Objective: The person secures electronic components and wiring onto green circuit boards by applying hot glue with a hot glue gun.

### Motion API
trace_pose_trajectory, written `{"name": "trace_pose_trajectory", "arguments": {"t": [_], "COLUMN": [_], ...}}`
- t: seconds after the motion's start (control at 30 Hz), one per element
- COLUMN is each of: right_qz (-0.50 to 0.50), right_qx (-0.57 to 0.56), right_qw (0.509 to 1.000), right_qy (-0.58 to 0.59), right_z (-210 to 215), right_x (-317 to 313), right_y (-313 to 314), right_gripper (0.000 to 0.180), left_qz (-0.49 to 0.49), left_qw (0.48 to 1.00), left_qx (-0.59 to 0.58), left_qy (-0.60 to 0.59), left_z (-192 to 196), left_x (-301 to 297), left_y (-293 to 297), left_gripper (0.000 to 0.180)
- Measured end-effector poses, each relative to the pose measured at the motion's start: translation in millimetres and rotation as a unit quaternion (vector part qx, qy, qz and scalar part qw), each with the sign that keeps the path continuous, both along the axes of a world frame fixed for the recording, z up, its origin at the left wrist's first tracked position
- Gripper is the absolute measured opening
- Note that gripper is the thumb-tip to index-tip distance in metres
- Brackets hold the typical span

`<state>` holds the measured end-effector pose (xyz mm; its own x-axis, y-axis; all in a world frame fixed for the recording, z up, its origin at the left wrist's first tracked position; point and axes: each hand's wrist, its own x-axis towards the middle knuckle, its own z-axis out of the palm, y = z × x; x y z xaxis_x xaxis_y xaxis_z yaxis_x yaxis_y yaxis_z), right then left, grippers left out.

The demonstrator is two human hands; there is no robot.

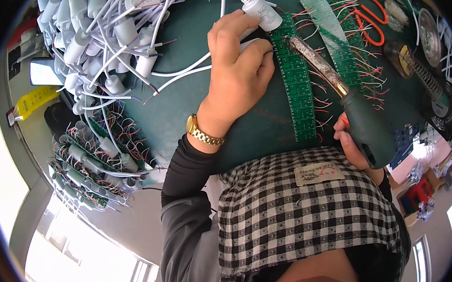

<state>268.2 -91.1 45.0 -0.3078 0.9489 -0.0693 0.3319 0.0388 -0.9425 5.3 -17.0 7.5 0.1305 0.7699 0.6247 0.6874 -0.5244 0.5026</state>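
My left hand (pixel 239 63) is closed, its fingers curled around a white corded cylinder (pixel 263 13) and its cable at the upper end of a green circuit board strip (pixel 298 101). Part of what lies between those fingers is hidden. In my right hand (pixel 352 149) is a soldering iron (pixel 366 127) with a thick dark green handle. Its worn metal tip reaches across to the strip's upper end, near my left fingertips. Whether the tip touches the board I cannot tell. Thin red and white wires stick out along the strip's right edge.
A heap of white corded cylinders (pixel 123 31) covers the table's left. Below it stand wired boards (pixel 84 175). More board strips (pixel 333 36), orange-handled scissors (pixel 376 18), a soldering iron stand with a coiled spring (pixel 429 79) and a round metal dish (pixel 430 37) lie at right.
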Motion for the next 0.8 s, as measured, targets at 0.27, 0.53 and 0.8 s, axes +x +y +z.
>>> {"name": "trace_pose_trajectory", "arguments": {"t": [0.27,0.53,0.8], "right_qz": [0.010,0.041,0.035], "right_qx": [0.000,0.014,-0.006], "right_qw": [1.000,0.994,0.994], "right_qy": [-0.024,-0.102,-0.104], "right_z": [-1.0,1.0,-3.6], "right_x": [-0.6,-0.7,3.3], "right_y": [-0.9,1.5,-1.4], "right_gripper": [0.015,0.015,0.016], "left_qz": [0.002,-0.008,0.002], "left_qw": [0.999,0.999,0.998], "left_qx": [-0.008,-0.016,-0.033], "left_qy": [0.045,0.040,0.052], "left_z": [4.5,2.2,3.6], "left_x": [0.7,-0.7,0.0], "left_y": [-0.9,3.0,3.1], "left_gripper": [0.022,0.021,0.021]}}
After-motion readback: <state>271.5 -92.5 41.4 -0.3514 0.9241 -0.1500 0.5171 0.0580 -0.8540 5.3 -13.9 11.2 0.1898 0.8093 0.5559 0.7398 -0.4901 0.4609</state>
